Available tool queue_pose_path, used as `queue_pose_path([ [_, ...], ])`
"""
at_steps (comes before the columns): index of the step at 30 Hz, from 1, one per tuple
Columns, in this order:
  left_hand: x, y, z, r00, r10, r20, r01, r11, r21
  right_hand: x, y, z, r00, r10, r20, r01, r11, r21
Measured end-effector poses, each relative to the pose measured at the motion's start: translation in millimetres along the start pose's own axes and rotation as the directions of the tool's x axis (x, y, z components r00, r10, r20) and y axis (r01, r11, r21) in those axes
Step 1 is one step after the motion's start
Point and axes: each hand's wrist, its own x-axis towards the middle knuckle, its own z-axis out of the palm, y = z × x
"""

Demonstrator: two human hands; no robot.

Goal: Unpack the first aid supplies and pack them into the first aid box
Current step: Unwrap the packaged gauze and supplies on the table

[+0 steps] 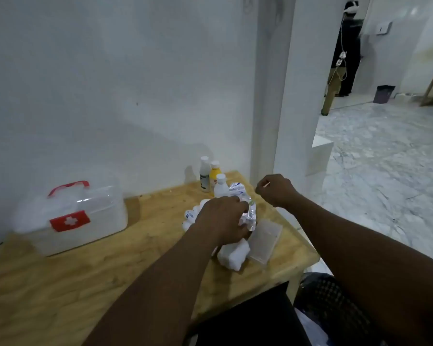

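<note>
A clear first aid box (pixel 85 221) with a red handle and a red cross label stands shut at the table's left, against the wall. My left hand (pixel 223 218) grips a crinkled clear plastic pack (pixel 248 211) of white supplies near the table's right end. White rolls (pixel 193 216) show beside that hand, and a white bundle (pixel 233 255) lies below it. My right hand (pixel 276 189) hovers to the right of the pack, fingers pinched on a thin pale strip.
Three bottles (pixel 211 178), two white and one yellow, stand at the back by the wall. A flat clear plastic case (pixel 265 240) lies near the wooden table's (pixel 85 283) right edge. A dark chair is below. A person stands in the far room.
</note>
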Motion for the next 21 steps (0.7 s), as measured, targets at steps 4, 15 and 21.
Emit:
queue_pose_path([
  [4, 9, -10, 1, 0.997, -0.031, 0.071, 0.028, 0.999, 0.045, 18, -4, 14, 0.987, 0.138, 0.085, -0.141, 0.99, 0.025],
  [15, 16, -18, 11, 0.996, 0.03, 0.081, -0.039, 0.993, 0.115, 49, 6, 55, 0.966, 0.252, 0.064, -0.253, 0.967, 0.006],
  [21, 17, -14, 15, 0.997, 0.055, 0.05, -0.061, 0.988, 0.139, 50, 9, 50, 0.939, 0.338, 0.06, -0.343, 0.929, 0.138],
])
